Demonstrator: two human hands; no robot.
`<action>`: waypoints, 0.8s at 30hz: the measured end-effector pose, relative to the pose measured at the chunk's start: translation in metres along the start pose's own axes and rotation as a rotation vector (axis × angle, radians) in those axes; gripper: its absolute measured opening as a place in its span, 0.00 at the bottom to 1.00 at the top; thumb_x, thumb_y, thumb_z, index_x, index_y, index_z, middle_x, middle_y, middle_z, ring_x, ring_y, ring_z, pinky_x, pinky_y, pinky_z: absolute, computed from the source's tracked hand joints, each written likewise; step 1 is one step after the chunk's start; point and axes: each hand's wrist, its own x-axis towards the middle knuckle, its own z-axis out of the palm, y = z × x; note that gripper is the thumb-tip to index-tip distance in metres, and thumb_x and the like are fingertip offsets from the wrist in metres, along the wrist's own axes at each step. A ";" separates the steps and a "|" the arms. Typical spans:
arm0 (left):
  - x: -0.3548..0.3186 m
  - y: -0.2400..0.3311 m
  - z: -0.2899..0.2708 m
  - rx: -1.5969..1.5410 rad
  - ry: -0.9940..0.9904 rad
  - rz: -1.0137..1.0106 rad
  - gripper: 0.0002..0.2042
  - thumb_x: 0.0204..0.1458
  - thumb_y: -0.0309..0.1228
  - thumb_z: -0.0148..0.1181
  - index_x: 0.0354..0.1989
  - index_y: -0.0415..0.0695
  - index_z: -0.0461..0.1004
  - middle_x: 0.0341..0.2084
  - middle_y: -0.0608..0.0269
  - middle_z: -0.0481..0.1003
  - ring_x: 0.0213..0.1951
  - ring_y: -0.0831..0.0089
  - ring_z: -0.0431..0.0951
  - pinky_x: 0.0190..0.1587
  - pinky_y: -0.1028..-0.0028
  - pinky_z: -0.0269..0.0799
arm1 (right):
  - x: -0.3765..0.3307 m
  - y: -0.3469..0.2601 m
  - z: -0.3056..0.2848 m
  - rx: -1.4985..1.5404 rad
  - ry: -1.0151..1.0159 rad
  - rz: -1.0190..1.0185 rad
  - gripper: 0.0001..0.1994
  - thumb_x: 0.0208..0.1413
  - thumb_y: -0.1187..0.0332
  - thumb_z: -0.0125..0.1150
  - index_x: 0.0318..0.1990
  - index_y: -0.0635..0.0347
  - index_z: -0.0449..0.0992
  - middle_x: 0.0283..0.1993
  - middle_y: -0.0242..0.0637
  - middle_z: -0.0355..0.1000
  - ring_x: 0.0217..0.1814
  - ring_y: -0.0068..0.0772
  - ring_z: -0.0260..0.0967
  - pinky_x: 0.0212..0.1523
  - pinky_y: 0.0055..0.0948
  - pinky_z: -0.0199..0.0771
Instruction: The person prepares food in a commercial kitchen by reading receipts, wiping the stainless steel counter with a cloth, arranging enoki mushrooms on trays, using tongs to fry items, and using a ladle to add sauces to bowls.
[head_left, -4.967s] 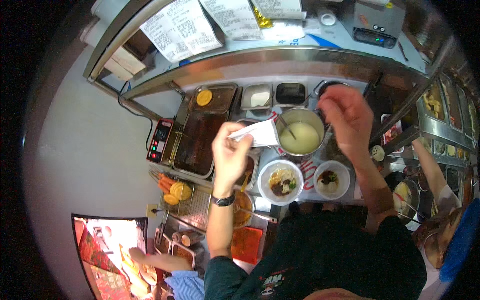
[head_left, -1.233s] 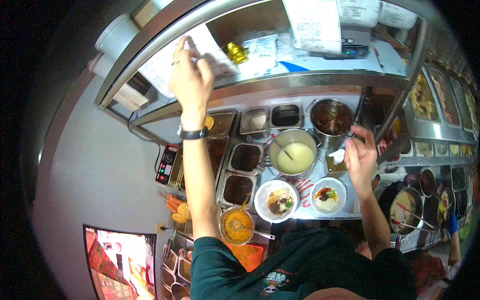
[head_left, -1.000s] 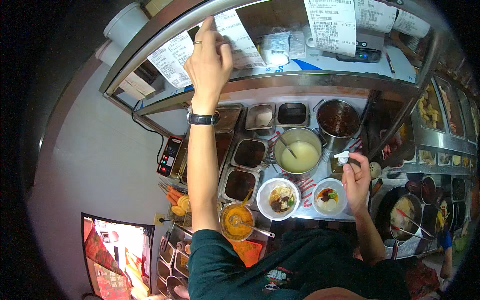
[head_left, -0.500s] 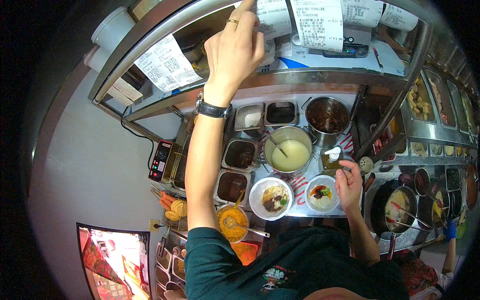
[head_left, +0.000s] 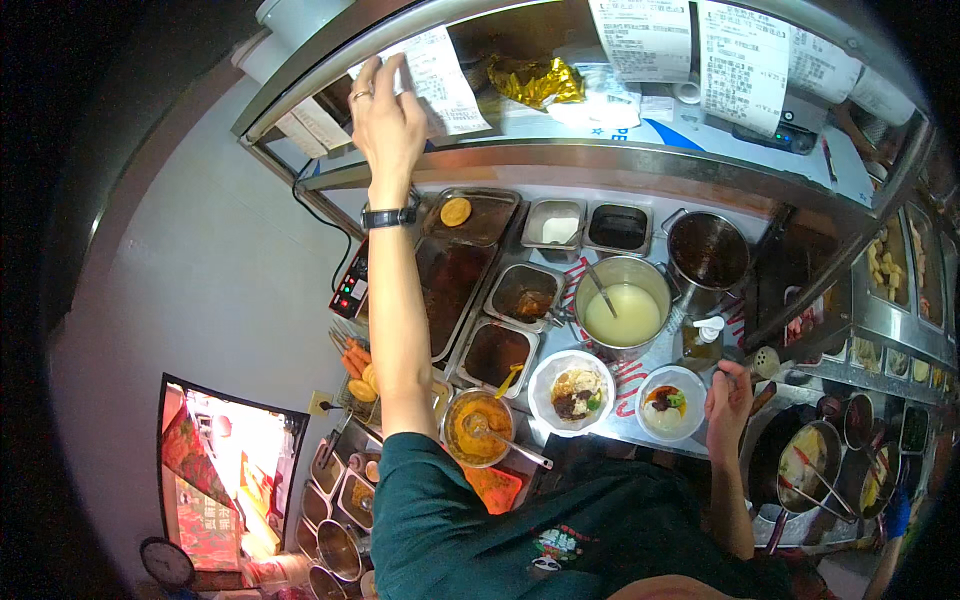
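Observation:
My left hand point(head_left: 388, 120) is raised to the overhead shelf, its fingers bent but apart. The fingertips lie against the left edge of a white printed slip point(head_left: 447, 88) that hangs from the metal rail. Low at the right, my right hand point(head_left: 728, 408) is loosely closed, and no object shows in it. Just left of it stands a white bowl point(head_left: 648, 422) with dark sauce, red oil and a green garnish. A larger white bowl point(head_left: 545, 420) beside that one holds pale, dark and green seasonings.
Several more slips point(head_left: 742, 70) hang along the rail. Behind the bowls are a pot of pale broth point(head_left: 630, 310) with a ladle, a dark pot point(head_left: 708, 250) and a pump bottle point(head_left: 700, 345). An orange sauce pan point(head_left: 470, 425) stands left; woks point(head_left: 800, 460) with food are at right.
My left hand has moved left along the rail, from one slip to another. The view has turned left, so the counter appears further right. My right hand's fingers are curled in more.

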 end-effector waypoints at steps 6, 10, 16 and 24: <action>0.002 0.003 0.008 -0.015 -0.007 0.028 0.23 0.44 0.24 0.50 0.53 0.52 0.68 0.53 0.51 0.62 0.55 0.53 0.63 0.52 0.60 0.66 | 0.000 0.001 0.011 -0.015 -0.039 0.028 0.05 0.59 0.72 0.50 0.42 0.58 0.68 0.18 0.22 0.57 0.15 0.11 0.50 0.15 0.14 0.46; 0.008 0.023 0.012 -0.066 -0.010 -0.006 0.24 0.43 0.23 0.52 0.53 0.52 0.68 0.52 0.52 0.63 0.53 0.54 0.64 0.49 0.60 0.68 | -0.004 -0.001 0.012 0.013 -0.018 0.053 0.06 0.59 0.72 0.50 0.42 0.58 0.67 0.18 0.22 0.58 0.15 0.11 0.50 0.15 0.14 0.47; 0.012 0.068 0.012 -0.079 0.004 0.013 0.25 0.44 0.23 0.51 0.55 0.53 0.68 0.49 0.51 0.66 0.52 0.53 0.66 0.51 0.60 0.66 | -0.008 0.017 0.003 0.070 -0.029 0.071 0.06 0.59 0.72 0.49 0.43 0.57 0.67 0.17 0.23 0.58 0.15 0.11 0.50 0.14 0.14 0.47; 0.018 0.116 0.015 -0.060 0.035 0.053 0.23 0.44 0.26 0.54 0.53 0.53 0.68 0.47 0.54 0.66 0.49 0.55 0.67 0.45 0.61 0.69 | -0.018 0.008 0.011 -0.032 -0.084 0.080 0.05 0.59 0.72 0.49 0.42 0.58 0.66 0.17 0.24 0.57 0.15 0.12 0.50 0.15 0.15 0.48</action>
